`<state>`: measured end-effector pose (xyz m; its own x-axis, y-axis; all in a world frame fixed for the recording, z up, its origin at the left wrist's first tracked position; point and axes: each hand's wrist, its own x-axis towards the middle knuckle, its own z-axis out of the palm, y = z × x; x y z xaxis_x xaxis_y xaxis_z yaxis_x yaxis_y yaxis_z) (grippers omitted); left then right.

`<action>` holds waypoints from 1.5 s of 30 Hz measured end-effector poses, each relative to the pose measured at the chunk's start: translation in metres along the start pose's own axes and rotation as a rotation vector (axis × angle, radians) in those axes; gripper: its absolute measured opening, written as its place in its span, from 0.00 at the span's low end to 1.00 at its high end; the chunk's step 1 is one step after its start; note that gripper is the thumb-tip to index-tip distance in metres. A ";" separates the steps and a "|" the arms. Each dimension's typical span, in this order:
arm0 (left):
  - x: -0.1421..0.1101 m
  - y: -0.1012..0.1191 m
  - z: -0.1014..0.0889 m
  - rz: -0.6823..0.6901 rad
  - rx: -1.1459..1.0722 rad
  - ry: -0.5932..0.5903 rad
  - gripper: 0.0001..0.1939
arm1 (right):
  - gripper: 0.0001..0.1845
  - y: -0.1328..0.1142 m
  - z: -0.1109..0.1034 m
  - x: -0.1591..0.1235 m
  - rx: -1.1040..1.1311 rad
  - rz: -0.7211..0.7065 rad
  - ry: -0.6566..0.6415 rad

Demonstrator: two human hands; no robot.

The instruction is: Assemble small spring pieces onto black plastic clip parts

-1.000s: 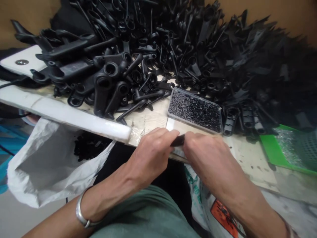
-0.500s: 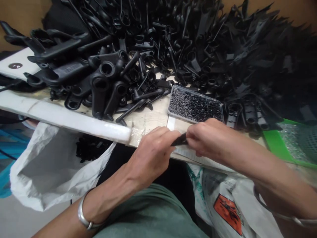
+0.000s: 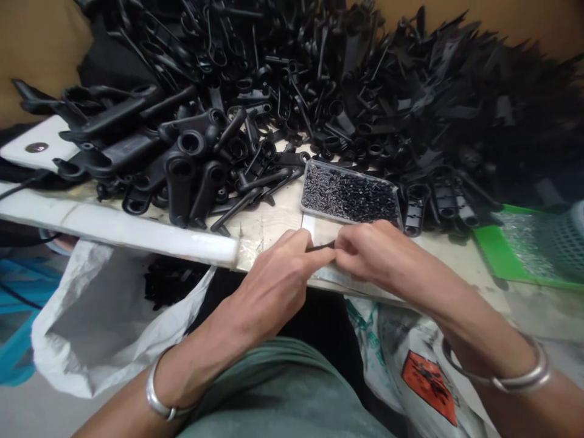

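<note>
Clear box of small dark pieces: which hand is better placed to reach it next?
Probably the right hand: it's by the clear box's near edge; the left hand sits farther left. Both hold the dark part.

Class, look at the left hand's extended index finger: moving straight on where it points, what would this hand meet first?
Most likely the right hand, just ahead of the left hand's fingertip; whether they already touch is unclear.

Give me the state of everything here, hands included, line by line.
Left hand: gripping dark piece
Right hand: pinching dark piece
Dark piece: mostly hidden between hands
Clear box: lidless, holding small pieces
White sack: open, black pieces inside
Black parts: heaped loosely
Green tray: holding clear bits
</note>
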<state>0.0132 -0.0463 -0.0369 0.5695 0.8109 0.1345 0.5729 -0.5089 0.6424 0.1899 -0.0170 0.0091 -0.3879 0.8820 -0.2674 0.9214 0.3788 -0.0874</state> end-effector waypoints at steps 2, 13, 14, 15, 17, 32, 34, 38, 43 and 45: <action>0.001 0.004 -0.003 0.009 0.079 -0.048 0.22 | 0.14 0.010 -0.001 0.002 0.129 0.010 -0.049; 0.006 0.013 -0.008 0.022 0.323 -0.119 0.28 | 0.16 0.040 0.014 -0.043 0.881 0.177 0.094; 0.007 0.014 -0.009 0.018 0.327 -0.133 0.28 | 0.16 0.040 0.018 -0.047 0.962 0.228 0.100; 0.008 0.015 -0.010 0.011 0.327 -0.143 0.28 | 0.15 0.039 0.023 -0.051 1.054 0.276 0.101; 0.008 0.015 -0.011 -0.004 0.287 -0.137 0.29 | 0.15 0.033 0.032 -0.054 1.255 0.355 0.109; -0.006 0.027 -0.008 0.045 0.222 -0.019 0.27 | 0.23 -0.002 0.053 -0.044 1.952 0.304 0.411; -0.006 0.026 -0.009 0.048 0.215 -0.022 0.26 | 0.23 -0.002 0.053 -0.043 1.947 0.297 0.417; -0.007 0.021 -0.005 0.054 0.049 0.086 0.24 | 0.23 0.000 0.048 -0.040 1.941 0.317 0.389; -0.007 0.020 -0.002 0.032 0.051 0.083 0.26 | 0.23 0.001 0.046 -0.035 1.936 0.308 0.393; -0.007 0.021 -0.002 0.034 0.083 0.047 0.29 | 0.22 0.000 0.048 -0.034 1.918 0.303 0.425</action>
<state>0.0196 -0.0622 -0.0232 0.5624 0.8044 0.1914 0.6016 -0.5569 0.5727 0.2040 -0.0608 -0.0275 0.0452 0.9560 -0.2898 -0.3496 -0.2566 -0.9011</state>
